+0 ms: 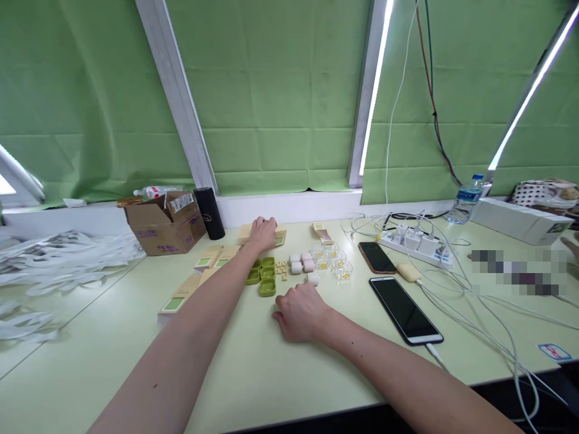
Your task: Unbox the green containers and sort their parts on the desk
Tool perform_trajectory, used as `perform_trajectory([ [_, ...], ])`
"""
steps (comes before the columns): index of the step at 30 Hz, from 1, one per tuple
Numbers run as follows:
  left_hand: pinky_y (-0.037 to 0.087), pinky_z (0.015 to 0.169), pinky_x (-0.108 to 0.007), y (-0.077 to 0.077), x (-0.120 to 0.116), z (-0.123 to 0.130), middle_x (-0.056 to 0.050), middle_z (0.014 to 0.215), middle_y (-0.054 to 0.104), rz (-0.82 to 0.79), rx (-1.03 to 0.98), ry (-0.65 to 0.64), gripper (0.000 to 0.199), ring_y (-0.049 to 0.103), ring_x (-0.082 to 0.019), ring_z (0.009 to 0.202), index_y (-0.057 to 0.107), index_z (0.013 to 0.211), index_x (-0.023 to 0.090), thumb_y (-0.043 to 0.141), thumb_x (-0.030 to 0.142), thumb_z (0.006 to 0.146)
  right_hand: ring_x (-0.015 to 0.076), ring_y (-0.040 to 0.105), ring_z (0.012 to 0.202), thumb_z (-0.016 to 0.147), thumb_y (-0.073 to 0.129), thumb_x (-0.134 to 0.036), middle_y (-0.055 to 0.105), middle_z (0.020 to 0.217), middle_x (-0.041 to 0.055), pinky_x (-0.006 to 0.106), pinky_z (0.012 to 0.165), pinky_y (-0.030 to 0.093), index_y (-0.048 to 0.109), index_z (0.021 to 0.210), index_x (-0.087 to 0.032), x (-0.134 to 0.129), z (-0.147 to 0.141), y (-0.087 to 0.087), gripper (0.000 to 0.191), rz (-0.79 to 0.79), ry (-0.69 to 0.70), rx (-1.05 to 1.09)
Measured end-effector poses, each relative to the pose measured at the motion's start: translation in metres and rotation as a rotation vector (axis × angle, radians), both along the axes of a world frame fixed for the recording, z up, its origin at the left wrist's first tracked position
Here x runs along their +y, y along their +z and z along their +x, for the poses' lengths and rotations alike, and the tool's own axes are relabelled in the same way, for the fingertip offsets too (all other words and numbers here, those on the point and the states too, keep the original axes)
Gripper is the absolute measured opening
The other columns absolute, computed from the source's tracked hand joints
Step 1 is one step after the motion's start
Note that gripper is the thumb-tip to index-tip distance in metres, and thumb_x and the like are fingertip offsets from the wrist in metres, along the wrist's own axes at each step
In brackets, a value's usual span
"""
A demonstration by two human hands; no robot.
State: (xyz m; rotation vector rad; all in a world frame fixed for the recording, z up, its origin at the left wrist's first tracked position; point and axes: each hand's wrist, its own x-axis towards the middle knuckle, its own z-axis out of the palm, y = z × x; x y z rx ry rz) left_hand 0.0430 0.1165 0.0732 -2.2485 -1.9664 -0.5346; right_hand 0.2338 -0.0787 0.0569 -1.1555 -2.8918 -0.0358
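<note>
My left hand (263, 234) reaches to the back of the table, its fingers curled down over a small kraft paper box (281, 235) with a green panel. More such boxes (176, 302) lie to the left, partly behind my left forearm. Beside that arm sit several olive-green square trays (267, 287) and small yellow square pieces (281, 267). My right hand (301, 313) rests on the table as a loose fist, fingertips mostly hidden. Just beyond it are white and pink rounded cubes (308, 265) and clear plastic cups (343, 272) with yellow marks.
A brown carton (165, 226) and a black cylinder (210, 213) stand at the back left, white strips (76, 253) at far left. Right: two phones (406, 310), a power strip (418, 246), tangled cables, a water bottle (465, 200), a white box (520, 221), another person's hand (570, 248).
</note>
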Motion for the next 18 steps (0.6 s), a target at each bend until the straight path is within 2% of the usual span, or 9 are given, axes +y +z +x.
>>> perform_trajectory([
  [5, 0.049, 0.098, -0.042, 0.022, -0.028, 0.001, -0.016, 0.13, 0.063, 0.081, -0.202, -0.082, 0.04, 0.06, -0.03, 0.12, 0.047, 0.127, 0.019, 0.061, 0.022, 0.09, 0.0329, 0.077, 0.086, 0.098, 0.053, -0.04, 0.079, 0.095, 0.0189, 0.04, 0.073, 0.052, 0.076, 0.098, -0.015, -0.001, 0.0, -0.002, 0.034, 0.005, 0.003, -0.004],
  [8, 0.052, 0.096, -0.038, 0.036, -0.062, 0.002, -0.011, 0.132, 0.06, 0.124, -0.313, -0.156, 0.041, 0.064, -0.024, 0.115, 0.042, 0.127, 0.023, 0.061, 0.024, 0.091, 0.0329, 0.077, 0.086, 0.097, 0.055, -0.04, 0.079, 0.094, 0.0187, 0.04, 0.073, 0.052, 0.076, 0.098, -0.016, 0.0, 0.001, -0.002, 0.032, 0.008, -0.002, -0.016],
  [11, 0.056, 0.087, -0.037, 0.043, -0.104, 0.001, -0.008, 0.125, 0.06, 0.151, -0.642, -0.253, 0.038, 0.067, -0.022, 0.103, 0.045, 0.119, 0.024, 0.065, 0.025, 0.086, 0.0319, 0.076, 0.086, 0.094, 0.059, -0.036, 0.079, 0.092, 0.0174, 0.039, 0.075, 0.051, 0.076, 0.096, -0.016, 0.005, 0.007, 0.006, 0.027, 0.034, -0.012, -0.009],
  [14, 0.059, 0.087, -0.036, 0.038, -0.145, -0.002, -0.006, 0.12, 0.058, 0.157, -0.824, -0.283, 0.041, 0.065, -0.021, 0.105, 0.047, 0.116, 0.025, 0.071, 0.03, 0.083, 0.0309, 0.075, 0.09, 0.093, 0.062, -0.035, 0.078, 0.093, 0.0154, 0.037, 0.077, 0.05, 0.076, 0.098, -0.018, 0.017, 0.019, 0.021, 0.023, 0.085, -0.08, 0.03],
  [18, 0.061, 0.086, -0.037, 0.019, -0.183, -0.009, -0.006, 0.117, 0.058, 0.086, -0.957, -0.288, 0.043, 0.065, -0.021, 0.102, 0.05, 0.113, 0.024, 0.076, 0.037, 0.081, 0.0278, 0.073, 0.091, 0.093, 0.06, -0.027, 0.078, 0.098, 0.012, 0.034, 0.076, 0.047, 0.075, 0.105, -0.022, 0.035, 0.045, 0.04, 0.02, 0.087, -0.275, 0.08],
])
